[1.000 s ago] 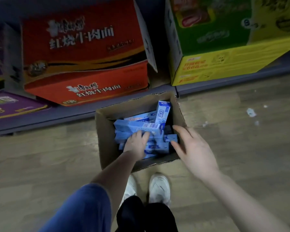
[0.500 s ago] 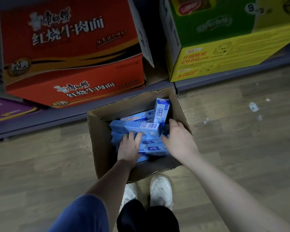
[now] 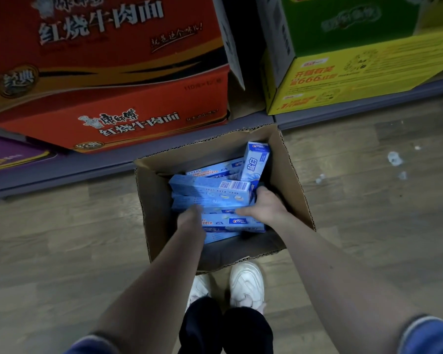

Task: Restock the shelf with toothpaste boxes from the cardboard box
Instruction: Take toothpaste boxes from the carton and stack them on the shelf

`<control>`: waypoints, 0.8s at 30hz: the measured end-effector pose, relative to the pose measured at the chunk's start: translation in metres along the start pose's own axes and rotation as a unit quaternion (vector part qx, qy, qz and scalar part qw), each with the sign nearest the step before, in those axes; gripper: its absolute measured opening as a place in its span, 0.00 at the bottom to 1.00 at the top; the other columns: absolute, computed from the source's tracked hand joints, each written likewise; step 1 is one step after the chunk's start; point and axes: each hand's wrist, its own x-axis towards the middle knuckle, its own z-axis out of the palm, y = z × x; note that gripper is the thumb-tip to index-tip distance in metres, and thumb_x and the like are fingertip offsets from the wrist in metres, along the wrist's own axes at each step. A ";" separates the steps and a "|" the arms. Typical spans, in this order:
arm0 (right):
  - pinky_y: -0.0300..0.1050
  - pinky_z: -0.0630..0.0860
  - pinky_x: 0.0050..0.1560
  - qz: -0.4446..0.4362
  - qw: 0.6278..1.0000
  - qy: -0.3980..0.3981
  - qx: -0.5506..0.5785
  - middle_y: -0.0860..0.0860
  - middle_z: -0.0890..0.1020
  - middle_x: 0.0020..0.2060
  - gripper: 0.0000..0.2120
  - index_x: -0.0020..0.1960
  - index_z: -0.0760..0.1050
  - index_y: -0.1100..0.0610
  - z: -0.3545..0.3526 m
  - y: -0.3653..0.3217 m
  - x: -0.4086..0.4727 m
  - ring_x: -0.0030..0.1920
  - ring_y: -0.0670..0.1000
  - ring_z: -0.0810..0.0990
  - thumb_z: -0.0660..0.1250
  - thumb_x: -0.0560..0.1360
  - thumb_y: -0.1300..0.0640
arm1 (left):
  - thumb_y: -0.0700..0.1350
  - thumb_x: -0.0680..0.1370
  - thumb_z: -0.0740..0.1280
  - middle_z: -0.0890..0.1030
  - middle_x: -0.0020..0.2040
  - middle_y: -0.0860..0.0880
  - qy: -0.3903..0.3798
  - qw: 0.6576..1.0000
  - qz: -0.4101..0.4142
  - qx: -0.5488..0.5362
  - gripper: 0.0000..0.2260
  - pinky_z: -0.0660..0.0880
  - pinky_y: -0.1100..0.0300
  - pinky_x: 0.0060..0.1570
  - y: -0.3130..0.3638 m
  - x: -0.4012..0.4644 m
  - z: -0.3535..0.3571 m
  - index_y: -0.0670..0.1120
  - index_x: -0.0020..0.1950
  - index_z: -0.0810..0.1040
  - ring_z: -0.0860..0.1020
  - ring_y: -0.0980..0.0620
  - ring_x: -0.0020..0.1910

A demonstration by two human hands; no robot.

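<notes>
1. Toothpaste boxes lie in a loose heap inside the open cardboard box on the floor at my feet. One stands on end in the far right corner.
2. Most of the heap lies with its long axis running left to right across my view. The top box, barcode up, lies that way between my two hands.
3. My left hand sits at the left end of the heap. Its fingers are tucked down among the cartons, so I cannot tell whether they grip anything.
4. My right hand is at the right end. The thumb lies along the near side of a box and the fingers curl over the far side, which reads to me as a grasp on the stack.
5. Both hands are equally near, one at each short end. I judge the next move to be a two-handed squeeze along the long axis, then a straight lift.
6. Loose cartons underneath could slip out as I raise the bundle.
7. Only the bottom ledge of the shelf shows beyond the box, with a red carton and a green-and-yellow carton on it. The toothpaste slot is not in view.
</notes>
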 end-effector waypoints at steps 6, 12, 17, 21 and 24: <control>0.47 0.73 0.58 -0.014 1.000 -0.021 -0.006 0.50 0.79 0.57 0.29 0.61 0.71 0.54 0.001 0.000 0.006 0.57 0.52 0.77 0.76 0.64 0.46 | 0.50 0.77 0.65 0.77 0.50 0.42 -0.011 0.921 -0.185 -0.342 0.19 0.72 0.49 0.60 0.010 -0.019 0.010 0.41 0.63 0.73 0.75 0.42 0.56; 0.43 0.72 0.56 -0.021 0.987 -0.079 -0.141 0.48 0.79 0.56 0.33 0.59 0.71 0.51 -0.006 -0.009 0.007 0.56 0.51 0.77 0.78 0.59 0.44 | 0.57 0.70 0.72 0.78 0.51 0.43 -0.149 0.849 -0.255 -0.438 0.25 0.71 0.51 0.58 0.010 -0.033 0.025 0.41 0.58 0.73 0.78 0.43 0.50; 0.46 0.75 0.56 -0.065 0.987 -0.057 -0.136 0.49 0.81 0.52 0.27 0.56 0.77 0.52 -0.016 -0.020 -0.001 0.52 0.50 0.79 0.77 0.60 0.44 | 0.60 0.72 0.67 0.81 0.49 0.44 -0.176 0.853 -0.219 -0.439 0.21 0.74 0.51 0.47 0.011 -0.033 0.027 0.44 0.52 0.78 0.79 0.44 0.44; 0.41 0.75 0.46 -0.104 0.990 -0.053 -0.077 0.47 0.80 0.45 0.20 0.50 0.76 0.54 -0.020 -0.030 -0.027 0.47 0.48 0.79 0.77 0.62 0.50 | 0.61 0.71 0.65 0.81 0.53 0.43 -0.193 0.860 -0.202 -0.427 0.22 0.75 0.52 0.40 0.011 -0.041 0.017 0.45 0.54 0.78 0.79 0.43 0.44; 0.38 0.74 0.46 -0.092 0.986 -0.121 0.067 0.47 0.82 0.42 0.21 0.49 0.76 0.56 -0.034 -0.035 -0.052 0.44 0.45 0.80 0.76 0.63 0.45 | 0.62 0.71 0.62 0.80 0.57 0.41 -0.222 0.856 -0.178 -0.431 0.27 0.75 0.50 0.49 0.010 -0.049 0.006 0.45 0.62 0.77 0.78 0.41 0.56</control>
